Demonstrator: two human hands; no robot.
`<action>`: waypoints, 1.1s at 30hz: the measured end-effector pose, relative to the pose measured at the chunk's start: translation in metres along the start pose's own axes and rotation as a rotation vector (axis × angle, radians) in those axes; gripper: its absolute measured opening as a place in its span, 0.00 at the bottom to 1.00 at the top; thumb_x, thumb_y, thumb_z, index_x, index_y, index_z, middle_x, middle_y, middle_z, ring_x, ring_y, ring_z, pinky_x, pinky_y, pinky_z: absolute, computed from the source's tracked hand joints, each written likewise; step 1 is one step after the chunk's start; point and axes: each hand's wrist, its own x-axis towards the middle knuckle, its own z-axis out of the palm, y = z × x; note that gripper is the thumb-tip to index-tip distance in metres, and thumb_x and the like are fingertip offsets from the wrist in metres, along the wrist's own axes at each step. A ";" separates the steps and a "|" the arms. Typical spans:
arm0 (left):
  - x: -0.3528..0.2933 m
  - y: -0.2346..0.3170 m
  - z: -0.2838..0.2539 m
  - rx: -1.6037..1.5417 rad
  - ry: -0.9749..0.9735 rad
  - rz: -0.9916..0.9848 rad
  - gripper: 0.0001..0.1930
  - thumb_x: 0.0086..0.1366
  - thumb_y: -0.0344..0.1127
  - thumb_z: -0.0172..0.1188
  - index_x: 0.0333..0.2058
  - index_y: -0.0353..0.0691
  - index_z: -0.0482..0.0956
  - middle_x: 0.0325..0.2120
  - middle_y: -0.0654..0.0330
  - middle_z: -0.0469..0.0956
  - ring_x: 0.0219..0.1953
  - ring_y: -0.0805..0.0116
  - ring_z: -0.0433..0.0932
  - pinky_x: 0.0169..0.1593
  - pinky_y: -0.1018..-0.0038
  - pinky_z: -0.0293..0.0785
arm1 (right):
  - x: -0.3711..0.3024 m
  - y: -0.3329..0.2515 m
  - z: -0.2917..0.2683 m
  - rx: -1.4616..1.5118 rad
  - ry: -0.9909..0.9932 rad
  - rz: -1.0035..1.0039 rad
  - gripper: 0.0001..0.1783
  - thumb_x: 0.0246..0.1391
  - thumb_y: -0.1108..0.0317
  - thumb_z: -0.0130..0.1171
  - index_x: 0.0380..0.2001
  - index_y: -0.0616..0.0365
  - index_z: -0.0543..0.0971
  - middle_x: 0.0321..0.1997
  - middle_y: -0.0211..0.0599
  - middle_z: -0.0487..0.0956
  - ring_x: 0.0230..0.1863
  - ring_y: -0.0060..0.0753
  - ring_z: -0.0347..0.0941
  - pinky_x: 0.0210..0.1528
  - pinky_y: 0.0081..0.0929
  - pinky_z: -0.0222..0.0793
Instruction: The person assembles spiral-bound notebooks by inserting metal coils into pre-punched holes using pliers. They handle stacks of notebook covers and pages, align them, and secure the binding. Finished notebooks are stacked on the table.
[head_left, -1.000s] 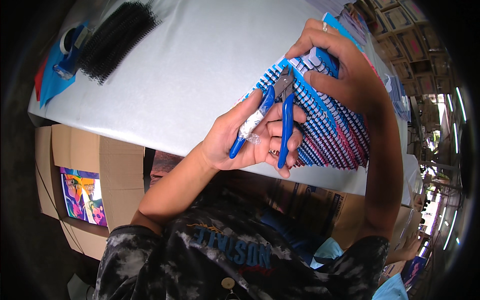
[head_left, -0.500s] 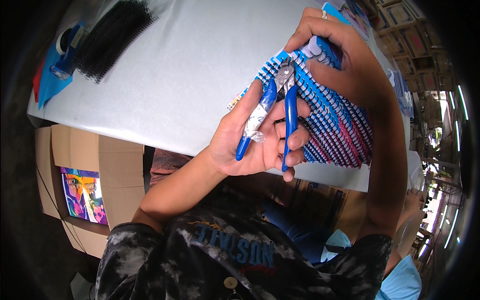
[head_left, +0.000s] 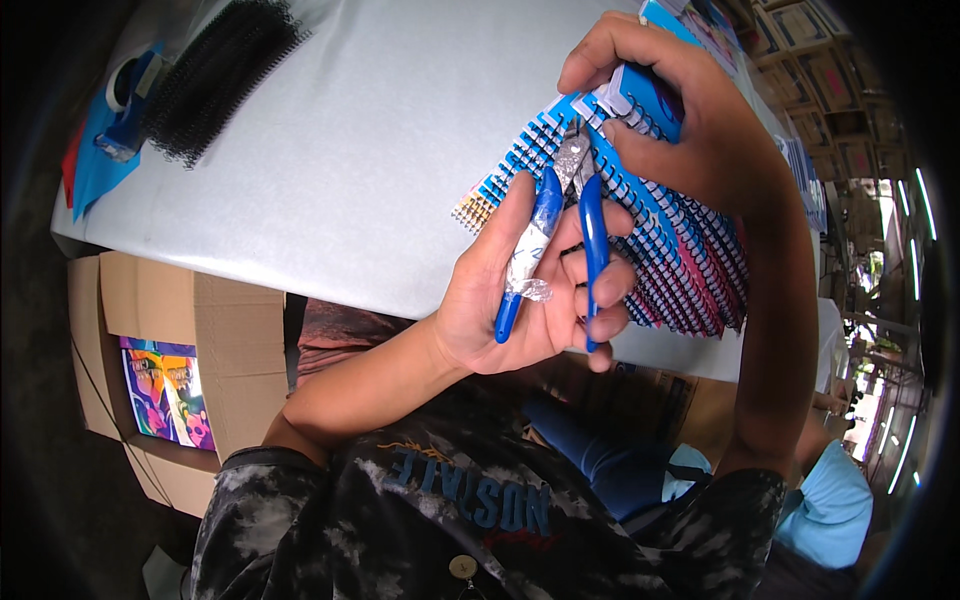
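Observation:
My left hand [head_left: 520, 285], palm up, is wrapped around a pair of wire cutters [head_left: 596, 245] with blue handles. Clear tape and a white label cover one handle. The handles are spread, and the metal jaws point at the wire spirals of a stack of spiral notebooks [head_left: 655, 225]. Whether the blades touch a wire is too small to tell. Reaching in from the right, my right hand [head_left: 690, 110] grips the top end of a blue-covered notebook in that stack, index finger curled over it and thumb at its bound edge. The notebooks lie fanned, with blue, white and pink edges.
On the white table [head_left: 380, 130] lie a bundle of black binding wires [head_left: 225, 80] and a blue tape dispenser [head_left: 128, 115] at the far left. Below the table edge stands an open carton [head_left: 240, 340] with colourful printed covers [head_left: 168, 392]. Another person's light-blue sleeve [head_left: 830, 505] shows at the lower right.
My left hand and the cutters have shifted slightly right and toward me. My right hand's fingers have moved a little left on the notebook. The light-blue sleeve of the other person has moved.

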 end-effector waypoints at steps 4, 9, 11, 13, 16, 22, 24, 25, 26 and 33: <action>-0.012 0.015 0.022 0.485 0.370 0.042 0.32 0.66 0.61 0.34 0.47 0.35 0.66 0.25 0.59 0.69 0.24 0.67 0.70 0.30 0.66 0.73 | 0.002 -0.023 -0.004 -0.061 0.030 0.051 0.16 0.35 0.72 0.57 0.34 0.60 0.75 0.35 0.38 0.75 0.41 0.36 0.69 0.47 0.30 0.62; 0.005 0.029 0.102 2.343 0.990 -0.430 0.26 0.67 0.53 0.44 0.41 0.30 0.69 0.32 0.54 0.74 0.28 0.69 0.72 0.33 0.72 0.70 | -0.003 -0.001 0.001 -0.010 0.048 -0.021 0.16 0.35 0.71 0.58 0.33 0.60 0.74 0.34 0.38 0.75 0.40 0.37 0.69 0.47 0.29 0.62; -0.003 0.031 0.096 2.084 0.951 -0.341 0.26 0.66 0.53 0.44 0.42 0.30 0.70 0.31 0.54 0.74 0.29 0.70 0.72 0.33 0.73 0.69 | -0.003 0.002 0.000 -0.016 0.033 -0.039 0.17 0.35 0.70 0.58 0.34 0.60 0.74 0.36 0.39 0.74 0.42 0.38 0.68 0.48 0.30 0.61; -0.016 0.031 0.075 1.695 0.775 -0.153 0.24 0.67 0.53 0.40 0.45 0.36 0.70 0.30 0.58 0.75 0.34 0.70 0.74 0.36 0.76 0.68 | -0.004 0.001 0.001 -0.078 0.030 -0.058 0.18 0.35 0.72 0.58 0.36 0.61 0.73 0.37 0.39 0.74 0.42 0.36 0.69 0.49 0.29 0.62; -0.032 0.039 0.053 0.906 0.502 -0.184 0.35 0.66 0.59 0.31 0.52 0.28 0.63 0.37 0.46 0.73 0.42 0.54 0.76 0.43 0.59 0.75 | -0.004 -0.006 0.000 -0.183 0.007 -0.045 0.21 0.35 0.75 0.58 0.39 0.60 0.73 0.39 0.38 0.73 0.44 0.33 0.69 0.51 0.28 0.63; -0.029 0.047 0.039 0.621 0.422 -0.109 0.34 0.67 0.59 0.30 0.51 0.28 0.62 0.32 0.46 0.70 0.36 0.54 0.76 0.39 0.55 0.77 | -0.002 -0.026 -0.009 -0.173 -0.022 0.042 0.26 0.36 0.66 0.59 0.44 0.62 0.71 0.43 0.46 0.72 0.49 0.41 0.65 0.55 0.34 0.57; -0.033 0.053 0.035 0.537 0.363 -0.144 0.33 0.67 0.59 0.31 0.49 0.29 0.64 0.27 0.51 0.69 0.31 0.61 0.75 0.36 0.58 0.78 | -0.005 -0.042 -0.013 -0.339 0.000 0.131 0.30 0.37 0.64 0.60 0.47 0.62 0.70 0.48 0.49 0.71 0.52 0.43 0.64 0.57 0.35 0.56; -0.022 0.040 0.065 1.116 0.730 -0.160 0.31 0.67 0.59 0.34 0.45 0.32 0.67 0.21 0.60 0.66 0.27 0.71 0.71 0.33 0.70 0.75 | -0.009 -0.048 -0.015 -0.449 0.024 0.185 0.30 0.38 0.64 0.61 0.49 0.62 0.70 0.49 0.50 0.71 0.53 0.44 0.64 0.57 0.36 0.56; -0.018 0.035 0.060 1.807 0.884 -0.161 0.29 0.66 0.59 0.36 0.42 0.34 0.69 0.23 0.61 0.69 0.27 0.72 0.72 0.32 0.77 0.70 | -0.015 -0.054 -0.018 -0.613 0.081 0.213 0.29 0.39 0.63 0.61 0.48 0.62 0.71 0.49 0.51 0.72 0.52 0.45 0.66 0.56 0.36 0.58; -0.026 0.040 0.044 1.012 0.661 -0.091 0.34 0.66 0.60 0.32 0.49 0.30 0.65 0.29 0.55 0.73 0.31 0.64 0.75 0.38 0.64 0.76 | -0.104 -0.070 0.019 -0.649 1.067 0.148 0.34 0.48 0.59 0.59 0.54 0.68 0.63 0.57 0.50 0.67 0.58 0.43 0.62 0.60 0.37 0.55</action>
